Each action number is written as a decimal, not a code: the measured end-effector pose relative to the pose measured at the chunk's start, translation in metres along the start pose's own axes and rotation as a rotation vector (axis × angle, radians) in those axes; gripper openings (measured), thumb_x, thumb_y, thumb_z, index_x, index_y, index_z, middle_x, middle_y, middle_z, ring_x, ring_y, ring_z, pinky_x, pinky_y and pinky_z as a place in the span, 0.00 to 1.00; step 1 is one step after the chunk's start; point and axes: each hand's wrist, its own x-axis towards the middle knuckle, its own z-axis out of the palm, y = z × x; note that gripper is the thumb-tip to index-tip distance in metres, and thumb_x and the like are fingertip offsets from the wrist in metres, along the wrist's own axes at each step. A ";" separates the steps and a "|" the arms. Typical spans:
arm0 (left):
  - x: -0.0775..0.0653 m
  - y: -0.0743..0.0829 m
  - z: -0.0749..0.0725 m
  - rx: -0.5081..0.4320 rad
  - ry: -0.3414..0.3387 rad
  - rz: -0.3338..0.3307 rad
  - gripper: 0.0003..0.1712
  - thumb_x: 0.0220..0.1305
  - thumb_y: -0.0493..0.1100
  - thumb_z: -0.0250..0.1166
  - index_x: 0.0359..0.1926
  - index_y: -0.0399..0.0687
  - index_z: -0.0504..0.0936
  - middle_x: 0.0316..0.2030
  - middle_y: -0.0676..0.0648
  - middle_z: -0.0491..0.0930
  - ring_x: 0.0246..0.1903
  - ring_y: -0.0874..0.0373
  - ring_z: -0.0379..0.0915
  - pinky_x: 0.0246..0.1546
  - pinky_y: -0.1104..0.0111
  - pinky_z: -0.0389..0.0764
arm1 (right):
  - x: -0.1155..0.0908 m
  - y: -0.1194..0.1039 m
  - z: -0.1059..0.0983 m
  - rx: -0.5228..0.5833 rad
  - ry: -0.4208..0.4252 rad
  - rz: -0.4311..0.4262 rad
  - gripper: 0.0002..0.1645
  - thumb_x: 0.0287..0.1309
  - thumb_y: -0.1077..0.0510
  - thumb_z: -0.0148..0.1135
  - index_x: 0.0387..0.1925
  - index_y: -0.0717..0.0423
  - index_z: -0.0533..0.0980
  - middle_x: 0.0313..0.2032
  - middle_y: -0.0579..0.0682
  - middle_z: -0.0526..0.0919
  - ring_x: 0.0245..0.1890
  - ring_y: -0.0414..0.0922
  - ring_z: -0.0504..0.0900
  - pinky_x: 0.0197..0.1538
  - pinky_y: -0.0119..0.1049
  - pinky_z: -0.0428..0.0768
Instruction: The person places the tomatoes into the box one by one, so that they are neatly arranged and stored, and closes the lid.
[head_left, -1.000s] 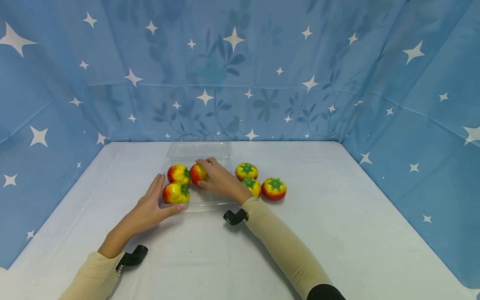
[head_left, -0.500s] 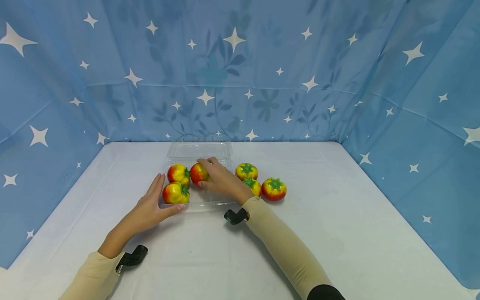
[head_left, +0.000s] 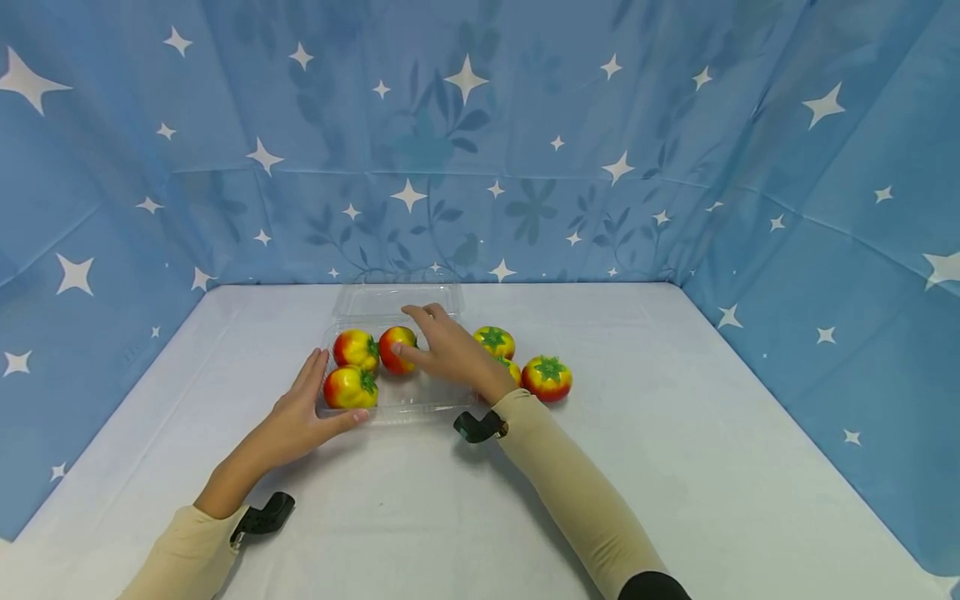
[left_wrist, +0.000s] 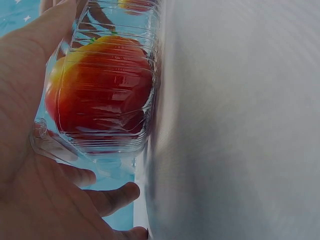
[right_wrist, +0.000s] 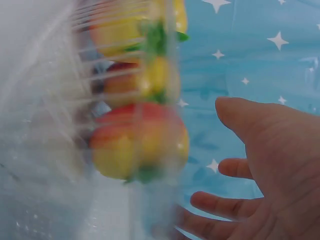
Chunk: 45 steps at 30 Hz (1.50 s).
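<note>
A clear plastic clamshell box lies with its lid folded back. In its left part sit two yellow-red toy bell peppers, the back one and the front one. A third bell pepper is beside the back one, near the right hand's thumb. My right hand hovers over the box, fingers spread, holding nothing; the right wrist view shows a gap between hand and peppers. The left hand rests round the box's front-left corner, fingers and thumb extended.
Right of the box stand more toy bell peppers: a back one, one partly hidden by the right wrist, and one further right. A white cloth covers the table. Blue star-patterned curtains surround it.
My right hand has let go of the third bell pepper and moved slightly up and right. That pepper stays in the box. The left hand has not moved.
</note>
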 end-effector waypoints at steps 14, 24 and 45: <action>0.000 0.000 0.000 0.000 -0.005 -0.010 0.73 0.67 0.69 0.71 0.85 0.32 0.33 0.84 0.28 0.32 0.79 0.23 0.37 0.70 0.24 0.49 | -0.010 0.000 -0.023 0.046 0.021 0.042 0.43 0.78 0.35 0.57 0.83 0.52 0.62 0.77 0.60 0.63 0.72 0.57 0.71 0.73 0.57 0.72; 0.000 0.000 0.001 0.004 -0.003 -0.016 0.73 0.67 0.69 0.71 0.85 0.33 0.34 0.84 0.28 0.32 0.80 0.24 0.37 0.71 0.25 0.49 | -0.024 0.013 -0.030 0.052 -0.015 0.011 0.47 0.75 0.31 0.58 0.83 0.48 0.61 0.78 0.57 0.63 0.70 0.55 0.74 0.69 0.58 0.76; 0.000 0.000 0.000 -0.001 0.000 -0.002 0.73 0.67 0.68 0.71 0.85 0.33 0.33 0.84 0.28 0.32 0.80 0.24 0.37 0.72 0.26 0.48 | -0.083 0.052 -0.063 -0.061 -0.078 0.059 0.58 0.65 0.30 0.69 0.85 0.47 0.56 0.81 0.59 0.56 0.76 0.62 0.63 0.73 0.67 0.66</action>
